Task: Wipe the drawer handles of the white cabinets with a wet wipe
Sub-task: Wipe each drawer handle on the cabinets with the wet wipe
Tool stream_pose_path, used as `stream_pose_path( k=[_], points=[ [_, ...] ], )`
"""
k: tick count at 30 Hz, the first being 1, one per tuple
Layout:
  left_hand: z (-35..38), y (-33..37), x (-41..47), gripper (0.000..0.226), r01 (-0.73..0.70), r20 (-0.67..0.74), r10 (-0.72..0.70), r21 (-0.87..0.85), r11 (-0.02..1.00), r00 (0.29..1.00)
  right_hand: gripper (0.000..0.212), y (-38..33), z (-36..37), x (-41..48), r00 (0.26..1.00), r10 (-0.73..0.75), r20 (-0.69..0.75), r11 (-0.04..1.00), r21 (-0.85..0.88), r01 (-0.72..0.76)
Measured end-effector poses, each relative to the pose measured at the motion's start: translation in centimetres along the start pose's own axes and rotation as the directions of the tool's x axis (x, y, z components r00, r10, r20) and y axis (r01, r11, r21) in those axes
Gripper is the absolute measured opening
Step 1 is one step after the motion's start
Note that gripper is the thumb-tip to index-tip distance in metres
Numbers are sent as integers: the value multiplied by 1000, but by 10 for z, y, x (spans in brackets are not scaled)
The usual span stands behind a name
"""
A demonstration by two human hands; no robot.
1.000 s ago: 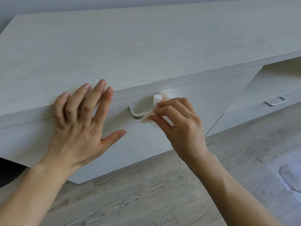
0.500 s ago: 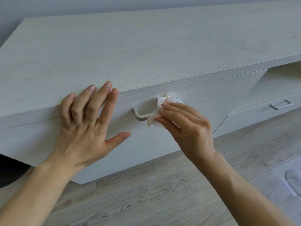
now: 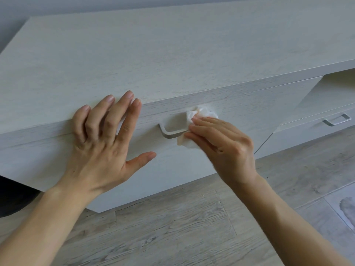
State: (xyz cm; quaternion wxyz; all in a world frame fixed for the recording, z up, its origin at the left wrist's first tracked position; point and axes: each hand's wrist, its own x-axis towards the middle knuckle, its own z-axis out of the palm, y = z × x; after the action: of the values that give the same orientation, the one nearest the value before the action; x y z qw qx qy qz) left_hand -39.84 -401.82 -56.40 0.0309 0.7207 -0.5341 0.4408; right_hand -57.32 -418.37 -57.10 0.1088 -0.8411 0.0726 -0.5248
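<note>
Head view looks down on our two hands at the long white wood-grain cabinet (image 3: 172, 54). Our left hand (image 3: 99, 150) lies spread against the white drawer front (image 3: 249, 104), its fingers apart and only lightly bent, the tips up at the edge of the cabinet top. It holds nothing, and we judge it is steadying the drawer. Our right hand (image 3: 224, 144) is clamped on the crumpled white wet wipe (image 3: 199, 113), fingers curled round it. The wipe is bunched over the right end of the pale U-shaped drawer handle (image 3: 171, 134), where the bar turns in toward the drawer; the bar's left part and corner show bare.

We judge the step in hand to be the wiping of this handle, at its right end. The next move calls for us to draw the wipe leftward along the bar, folded round it so the underside is cleaned too. A second small metal handle (image 3: 337, 120), on the lower drawer well off to the right, waits after that.
</note>
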Motion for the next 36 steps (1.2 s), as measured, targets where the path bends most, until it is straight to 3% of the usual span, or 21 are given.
stream_pose_path(
  k=[4,8,16,23,28,36],
  points=[
    [0,1,0,84,0,6,0,-4,1000,1000,12,4,-3,1,999,37,-35,999,3,-37],
    [-1,1,1,85,-8,4,8,4,1000,1000,12,-11,13,3,998,64,19,993,94,-66],
    [-2,0,4,84,4,6,-4,4,1000,1000,15,-7,8,7,982,184,37,977,105,-187],
    [-2,-1,3,87,13,25,-13,26,1000,1000,13,13,-4,4,998,5,63,995,103,-12],
    [-3,0,3,87,8,40,-9,30,1000,999,11,-11,28,3,986,-131,99,980,160,115],
    [-2,1,3,86,12,33,-13,37,999,999,13,6,7,0,998,-56,-1,997,44,56]
  ],
)
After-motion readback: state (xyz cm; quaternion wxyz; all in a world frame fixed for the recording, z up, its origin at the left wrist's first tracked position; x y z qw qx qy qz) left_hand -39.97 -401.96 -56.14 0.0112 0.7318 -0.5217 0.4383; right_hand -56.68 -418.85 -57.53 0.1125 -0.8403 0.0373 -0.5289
